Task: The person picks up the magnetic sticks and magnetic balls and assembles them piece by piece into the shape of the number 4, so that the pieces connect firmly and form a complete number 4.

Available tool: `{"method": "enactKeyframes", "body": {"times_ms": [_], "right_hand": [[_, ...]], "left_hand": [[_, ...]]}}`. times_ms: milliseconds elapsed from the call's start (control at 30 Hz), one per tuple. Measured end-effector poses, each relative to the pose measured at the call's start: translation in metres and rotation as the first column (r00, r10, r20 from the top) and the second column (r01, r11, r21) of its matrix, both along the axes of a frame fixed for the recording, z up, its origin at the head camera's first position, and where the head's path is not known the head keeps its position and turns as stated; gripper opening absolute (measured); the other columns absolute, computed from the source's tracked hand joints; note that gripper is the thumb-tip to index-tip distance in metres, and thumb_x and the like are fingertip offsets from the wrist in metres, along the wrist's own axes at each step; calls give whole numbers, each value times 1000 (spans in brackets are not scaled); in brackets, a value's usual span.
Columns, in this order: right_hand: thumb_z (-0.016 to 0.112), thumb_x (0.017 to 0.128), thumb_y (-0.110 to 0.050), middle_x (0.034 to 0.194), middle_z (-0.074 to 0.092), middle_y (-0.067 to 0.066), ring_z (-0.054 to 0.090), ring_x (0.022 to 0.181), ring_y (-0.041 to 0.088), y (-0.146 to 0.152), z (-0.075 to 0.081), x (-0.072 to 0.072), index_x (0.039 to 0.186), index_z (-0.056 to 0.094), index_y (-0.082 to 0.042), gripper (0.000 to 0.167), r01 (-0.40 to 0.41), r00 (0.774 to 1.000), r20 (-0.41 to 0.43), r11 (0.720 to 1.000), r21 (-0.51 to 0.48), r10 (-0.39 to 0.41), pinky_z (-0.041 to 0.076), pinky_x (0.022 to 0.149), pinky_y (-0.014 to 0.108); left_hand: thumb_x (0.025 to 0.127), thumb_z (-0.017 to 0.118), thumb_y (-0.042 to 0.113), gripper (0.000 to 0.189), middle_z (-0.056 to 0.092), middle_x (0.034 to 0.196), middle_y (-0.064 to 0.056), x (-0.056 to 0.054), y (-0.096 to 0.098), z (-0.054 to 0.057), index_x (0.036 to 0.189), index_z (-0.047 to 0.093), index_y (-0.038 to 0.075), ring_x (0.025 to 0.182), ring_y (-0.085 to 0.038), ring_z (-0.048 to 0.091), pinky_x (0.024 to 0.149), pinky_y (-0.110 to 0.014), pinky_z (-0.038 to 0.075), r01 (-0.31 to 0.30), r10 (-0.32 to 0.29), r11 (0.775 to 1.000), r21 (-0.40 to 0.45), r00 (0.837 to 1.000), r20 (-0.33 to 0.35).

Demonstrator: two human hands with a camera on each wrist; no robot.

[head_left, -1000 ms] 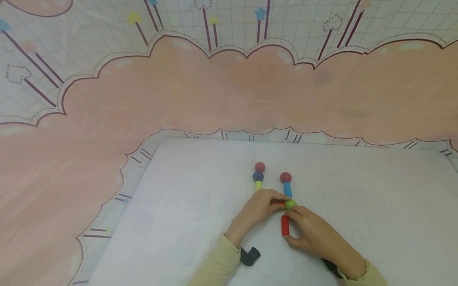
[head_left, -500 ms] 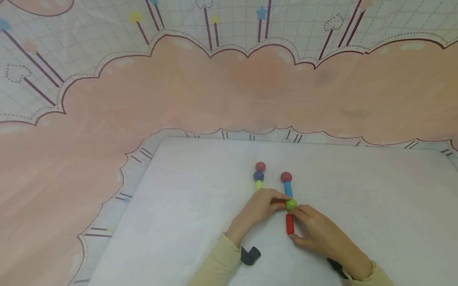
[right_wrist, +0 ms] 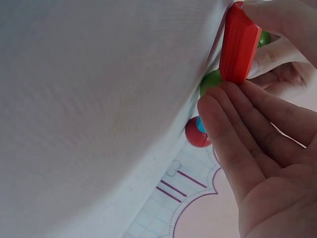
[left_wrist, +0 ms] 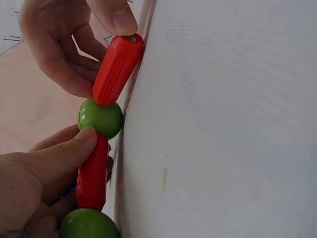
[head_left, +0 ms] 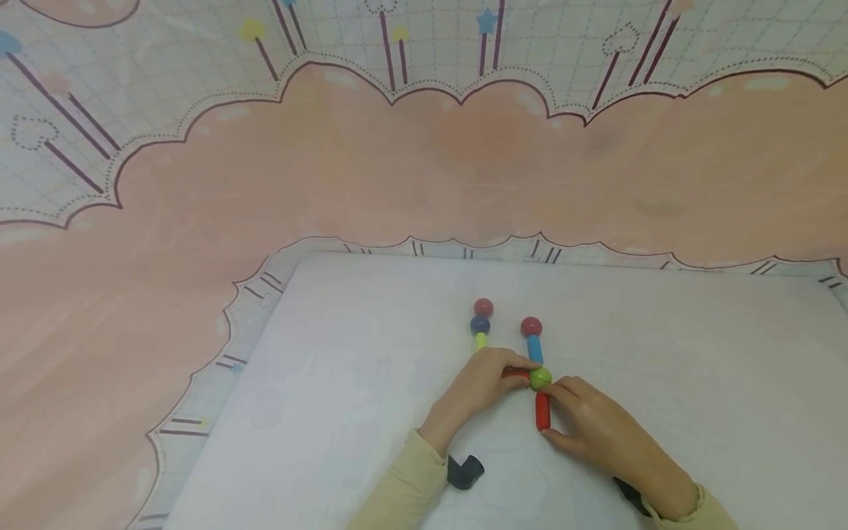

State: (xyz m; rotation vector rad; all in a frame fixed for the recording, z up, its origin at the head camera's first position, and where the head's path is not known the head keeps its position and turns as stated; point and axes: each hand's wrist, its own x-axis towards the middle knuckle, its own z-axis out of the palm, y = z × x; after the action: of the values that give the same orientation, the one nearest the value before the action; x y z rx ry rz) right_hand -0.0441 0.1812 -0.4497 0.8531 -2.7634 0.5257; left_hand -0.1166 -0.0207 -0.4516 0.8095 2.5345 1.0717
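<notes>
My left hand (head_left: 486,379) pinches a ridged red toy building rod (left_wrist: 92,173) between two green balls, one (left_wrist: 100,118) at its far end and one (left_wrist: 89,225) nearer the wrist camera. In the head view that hand hides the second ball. A second red rod (head_left: 543,412) is held lengthwise by my right hand (head_left: 603,427), thumb on its near end and fingers by the far end. Its far end meets the first green ball (head_left: 540,378), as the left wrist view shows. From this same ball a blue rod (head_left: 534,349) runs away, tipped with a red ball (head_left: 531,327).
Left of the blue rod, a yellow rod (head_left: 481,340) comes out from behind my left hand, followed by a dark blue ball (head_left: 480,324) and another red ball (head_left: 483,308). Everything lies on a white tabletop (head_left: 344,368). A patterned cloth (head_left: 424,169) surrounds it.
My right hand has carried its red rod slightly right and away from me, closing the gap to the green ball. The left hand stays in place.
</notes>
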Motion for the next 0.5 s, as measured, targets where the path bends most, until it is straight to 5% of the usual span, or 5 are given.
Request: {"method": "enactKeyframes", "body": {"times_ms": [500], "right_hand": [[91, 63, -18, 99, 65, 3, 61, 88, 11, 3, -2, 0, 108, 68, 0, 53, -32, 996, -83, 999, -13, 31, 59, 74, 28]], "left_hand": [[91, 72, 18, 32, 73, 113, 9, 0, 1, 0, 123, 72, 22, 98, 1, 62, 89, -10, 47, -5, 5, 1000, -5, 1000, -1]]}}
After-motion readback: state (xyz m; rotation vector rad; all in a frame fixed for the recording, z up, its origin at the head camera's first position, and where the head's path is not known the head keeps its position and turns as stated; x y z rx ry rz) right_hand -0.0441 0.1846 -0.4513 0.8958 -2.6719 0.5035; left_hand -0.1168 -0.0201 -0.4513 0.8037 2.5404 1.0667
